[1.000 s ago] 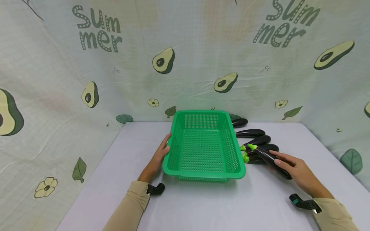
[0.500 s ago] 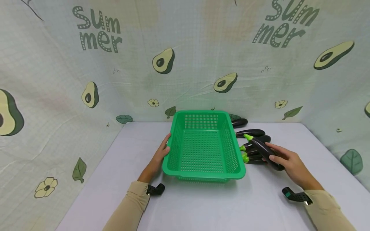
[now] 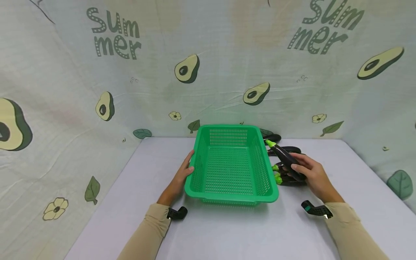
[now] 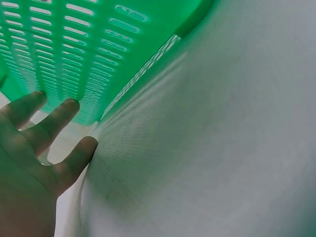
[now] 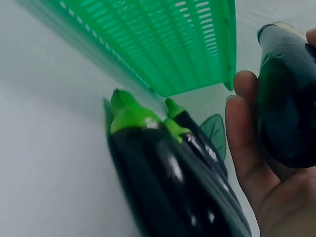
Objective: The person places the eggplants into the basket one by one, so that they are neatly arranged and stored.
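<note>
My right hand (image 3: 313, 177) grips a dark purple eggplant (image 3: 287, 161), its green stem end tilted up toward the basket's right rim. In the right wrist view, the fingers and palm (image 5: 281, 205) wrap round the held eggplant (image 5: 291, 108). At the left side of a green plastic basket (image 3: 231, 198), my left hand (image 3: 177, 180) rests with fingers extended. The left wrist view has the hand's spread fingers (image 4: 57, 123) against the slotted basket wall (image 4: 163, 17). No eggplant shows inside the basket.
Several more eggplants (image 3: 292, 183) lie on the white table (image 3: 247, 234) along the basket's right side, partly hidden by the held one and the right hand. A printed cloth (image 3: 221, 104) with avocados hangs behind and beside the table.
My right hand has lifted the eggplant and carried it left and away from me, toward the basket's right rim. The left hand and basket have stayed in place.
</note>
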A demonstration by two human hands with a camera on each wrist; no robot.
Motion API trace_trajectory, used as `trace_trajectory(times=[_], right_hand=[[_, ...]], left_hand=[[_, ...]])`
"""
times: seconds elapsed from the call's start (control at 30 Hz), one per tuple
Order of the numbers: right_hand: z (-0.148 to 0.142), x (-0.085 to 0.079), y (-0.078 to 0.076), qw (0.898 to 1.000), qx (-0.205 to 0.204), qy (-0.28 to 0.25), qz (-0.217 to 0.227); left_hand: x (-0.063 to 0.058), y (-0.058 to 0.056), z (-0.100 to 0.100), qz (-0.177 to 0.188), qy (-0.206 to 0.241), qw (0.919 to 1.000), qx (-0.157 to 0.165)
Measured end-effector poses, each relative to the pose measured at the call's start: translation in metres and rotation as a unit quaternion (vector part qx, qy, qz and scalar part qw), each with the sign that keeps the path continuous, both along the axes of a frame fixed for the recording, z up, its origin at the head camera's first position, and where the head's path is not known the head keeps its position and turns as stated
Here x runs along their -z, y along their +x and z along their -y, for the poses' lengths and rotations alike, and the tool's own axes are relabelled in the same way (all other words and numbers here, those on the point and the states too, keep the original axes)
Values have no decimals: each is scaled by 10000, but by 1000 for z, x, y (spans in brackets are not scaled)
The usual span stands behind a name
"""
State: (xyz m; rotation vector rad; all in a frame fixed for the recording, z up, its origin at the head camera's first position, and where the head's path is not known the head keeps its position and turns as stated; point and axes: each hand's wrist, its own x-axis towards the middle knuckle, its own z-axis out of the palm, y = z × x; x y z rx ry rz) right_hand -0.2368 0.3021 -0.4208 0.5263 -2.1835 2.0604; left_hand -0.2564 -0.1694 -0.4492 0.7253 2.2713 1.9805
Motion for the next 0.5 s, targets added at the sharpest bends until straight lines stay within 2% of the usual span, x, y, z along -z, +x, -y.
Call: trace_trajectory(times=[0.2, 0.5], right_hand=[[16, -10, -5, 9998, 93, 61, 173], [30, -27, -20, 9987, -469, -204, -36]], left_hand=[[0, 0, -1, 34, 82, 10000, 35], [0, -1, 0, -32, 103, 9999, -23]])
